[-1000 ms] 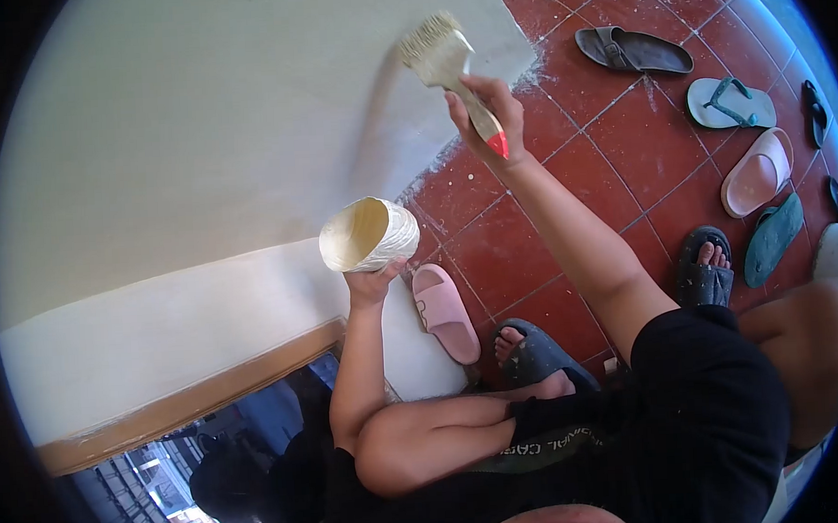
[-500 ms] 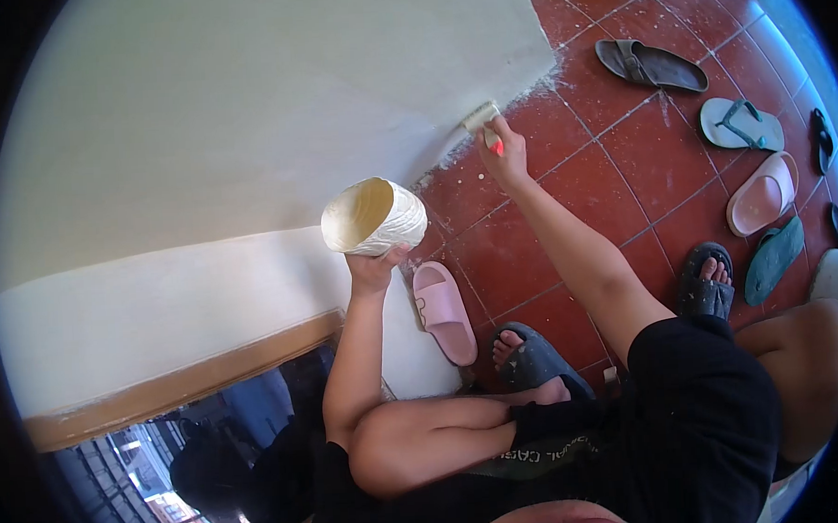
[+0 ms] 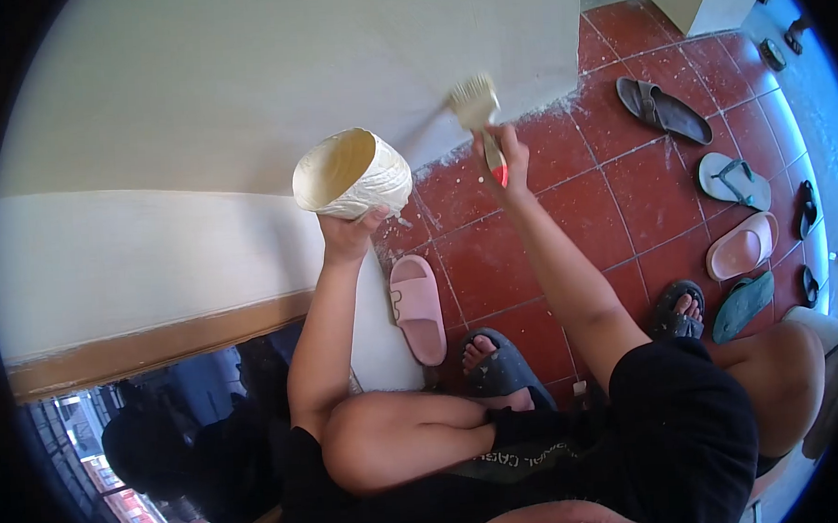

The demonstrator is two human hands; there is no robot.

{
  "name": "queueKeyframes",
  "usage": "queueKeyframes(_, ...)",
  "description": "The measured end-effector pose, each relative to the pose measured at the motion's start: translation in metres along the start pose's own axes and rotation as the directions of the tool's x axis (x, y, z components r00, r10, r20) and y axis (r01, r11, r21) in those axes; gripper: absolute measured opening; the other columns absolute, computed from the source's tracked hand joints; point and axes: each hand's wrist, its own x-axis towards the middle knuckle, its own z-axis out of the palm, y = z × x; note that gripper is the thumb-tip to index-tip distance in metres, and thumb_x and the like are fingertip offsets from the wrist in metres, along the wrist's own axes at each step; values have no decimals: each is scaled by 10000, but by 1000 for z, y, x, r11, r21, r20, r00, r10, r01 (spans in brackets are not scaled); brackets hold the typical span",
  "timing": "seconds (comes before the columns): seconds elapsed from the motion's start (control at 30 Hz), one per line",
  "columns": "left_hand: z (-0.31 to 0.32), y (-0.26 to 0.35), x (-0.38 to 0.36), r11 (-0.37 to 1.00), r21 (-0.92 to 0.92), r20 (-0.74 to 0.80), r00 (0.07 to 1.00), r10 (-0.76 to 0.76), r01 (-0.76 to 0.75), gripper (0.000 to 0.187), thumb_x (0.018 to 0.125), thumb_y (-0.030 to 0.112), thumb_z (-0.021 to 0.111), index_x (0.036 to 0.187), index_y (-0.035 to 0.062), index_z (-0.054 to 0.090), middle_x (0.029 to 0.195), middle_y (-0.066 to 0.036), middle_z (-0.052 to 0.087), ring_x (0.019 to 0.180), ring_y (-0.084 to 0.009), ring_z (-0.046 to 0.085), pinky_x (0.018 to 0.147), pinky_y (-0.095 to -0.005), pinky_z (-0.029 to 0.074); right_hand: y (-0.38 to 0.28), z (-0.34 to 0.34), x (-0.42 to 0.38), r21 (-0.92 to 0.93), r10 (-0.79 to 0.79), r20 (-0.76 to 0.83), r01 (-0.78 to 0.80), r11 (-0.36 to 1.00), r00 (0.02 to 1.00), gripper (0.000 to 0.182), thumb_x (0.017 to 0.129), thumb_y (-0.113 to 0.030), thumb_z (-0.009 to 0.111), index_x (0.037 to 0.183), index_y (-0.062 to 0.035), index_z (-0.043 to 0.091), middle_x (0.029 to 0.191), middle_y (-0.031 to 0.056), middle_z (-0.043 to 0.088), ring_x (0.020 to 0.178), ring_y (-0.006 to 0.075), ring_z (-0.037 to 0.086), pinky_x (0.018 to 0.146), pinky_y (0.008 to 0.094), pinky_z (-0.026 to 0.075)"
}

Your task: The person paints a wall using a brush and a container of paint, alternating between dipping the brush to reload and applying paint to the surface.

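Note:
My left hand (image 3: 350, 232) grips a paint-crusted cream tub (image 3: 383, 181) from below, its mouth tilted toward the upper left. Inside, the walls are coated yellowish; any paint at the bottom is hidden. In my right hand (image 3: 508, 159) is a paintbrush (image 3: 477, 105), held by its handle with a red end. Its broad bristles are loaded with cream paint and point up in front of the wall (image 3: 271, 90). Below the brush runs the wall's foot, where white smears meet the red tiles.
Paint-spotted red floor tiles (image 3: 576, 208) spread to the right. A pink slide (image 3: 417, 308) lies below the tub. Several loose sandals, including a brown one (image 3: 665, 112) and a white one (image 3: 733, 180), lie at right. A wood-framed window (image 3: 170, 342) is at lower left.
The brush has risen from the wall's bottom edge up along the wall, bristles now turned upward. My view has shifted, bringing a pillar base into sight at top right. The tub stays in my left hand.

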Motion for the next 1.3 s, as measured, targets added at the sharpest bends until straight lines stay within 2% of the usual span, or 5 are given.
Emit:
queueKeyframes(0.4, -2, 7, -1, 991, 114, 56, 996, 64, -70, 768, 642, 169, 854, 1263, -7, 438, 1200, -109, 549, 1097, -205, 555, 945, -351, 467, 36, 16, 3, -256, 407, -50, -405, 878, 912, 204, 815, -164, 651, 928, -43, 532, 780, 170, 656, 743, 352, 652, 653, 399, 499)
queueKeyframes(0.7, -9, 5, -2, 993, 116, 49, 999, -22, 16, 806, 638, 197, 851, 1288, -6, 419, 1210, -109, 541, 1114, -211, 543, 961, -356, 451, -30, -2, 3, -18, 331, -121, -336, 942, 936, 222, 818, -151, 671, 921, -26, 520, 695, 118, 628, 634, 129, 583, 590, 282, 473)
queueKeyframes(1.0, -6, 11, 4, 996, 64, 63, 997, 52, -56, 764, 654, 138, 846, 1276, -16, 429, 1211, -113, 549, 1110, -199, 550, 950, -352, 465, -62, 14, 46, 50, 420, -55, -418, 907, 906, 122, 881, -91, 571, 913, -11, 484, 816, 119, 664, 741, 135, 644, 670, 266, 495)
queueKeyframes(1.07, -5, 14, 7, 992, 82, 59, 994, 89, -94, 745, 656, 136, 845, 1263, -20, 442, 1200, -114, 557, 1097, -202, 559, 940, -350, 472, -83, 24, 58, 344, 189, -244, -97, 934, 951, 193, 862, -116, 648, 933, -5, 506, 682, 128, 620, 571, 157, 602, 531, 273, 460)
queueKeyframes(1.3, -4, 16, 4, 994, 55, 38, 995, 87, -89, 734, 648, 132, 846, 1250, -21, 455, 1181, -114, 570, 1082, -199, 568, 930, -352, 477, -137, 19, 94, 187, -201, -306, 265, 946, 931, 203, 815, -71, 696, 907, -3, 528, 633, 92, 586, 515, 130, 563, 490, 257, 441)
